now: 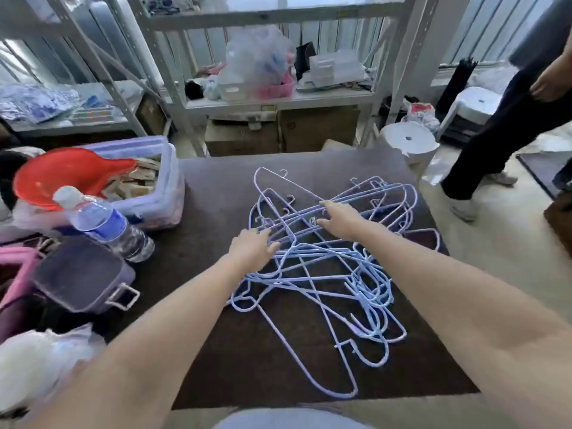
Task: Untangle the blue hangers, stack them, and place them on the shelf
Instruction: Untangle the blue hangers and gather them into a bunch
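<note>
along the left edge of the dark brown worktop (216, 351) things crowd in: a pale lilac bin (161, 181) at the far left corner with a red scoop (62, 174) lying in it, a water bottle (105, 224) lying tilted just in front with a blue label whose writing is too blurred to read, and a flat lidded container (83, 274) nearer the front. the near left stretch of the worktop is bare, as is a strip along the front edge. the tangle of blue hangers (325, 267) fills the middle and right, spreading from near the far edge almost to the front edge, and one hanger pokes past the right edge. the left hand (252, 247) rests palm down on the left side of the heap, fingers spread and open, fingertips touching the wires. the right hand (339, 218) lies further back on the upper middle of the heap, fingers curled over a bundle of wires; whether it grips them i cannot tell. beyond the far edge stands a grey metal shelf (278, 100) already loaded with bags and boxes. off the right edge is open floor with a white stool (408, 144) and a standing person (510, 119).
</note>
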Action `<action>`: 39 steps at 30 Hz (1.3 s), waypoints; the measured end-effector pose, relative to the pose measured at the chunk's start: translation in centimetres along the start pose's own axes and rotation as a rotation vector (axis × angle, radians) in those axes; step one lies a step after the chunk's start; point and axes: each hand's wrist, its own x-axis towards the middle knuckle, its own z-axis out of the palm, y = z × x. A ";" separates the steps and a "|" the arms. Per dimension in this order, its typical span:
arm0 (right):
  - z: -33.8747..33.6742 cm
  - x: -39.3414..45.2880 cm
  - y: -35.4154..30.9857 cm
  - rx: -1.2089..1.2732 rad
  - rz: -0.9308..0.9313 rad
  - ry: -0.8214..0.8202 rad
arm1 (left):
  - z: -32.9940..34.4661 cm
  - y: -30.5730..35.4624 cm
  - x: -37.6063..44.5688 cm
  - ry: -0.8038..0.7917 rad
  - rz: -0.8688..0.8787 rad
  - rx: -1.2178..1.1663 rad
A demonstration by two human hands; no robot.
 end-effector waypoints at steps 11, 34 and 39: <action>5.8 -1.7 2.7 -0.128 -0.111 0.091 | 5.6 0.5 -3.3 0.393 -0.317 -0.515; -0.7 -8.1 2.6 0.040 -0.344 0.365 | -1.4 3.7 -7.0 0.540 -0.346 -1.664; -0.2 -7.4 4.0 -0.138 -0.187 0.424 | -0.9 4.3 -6.7 0.521 -0.378 -1.663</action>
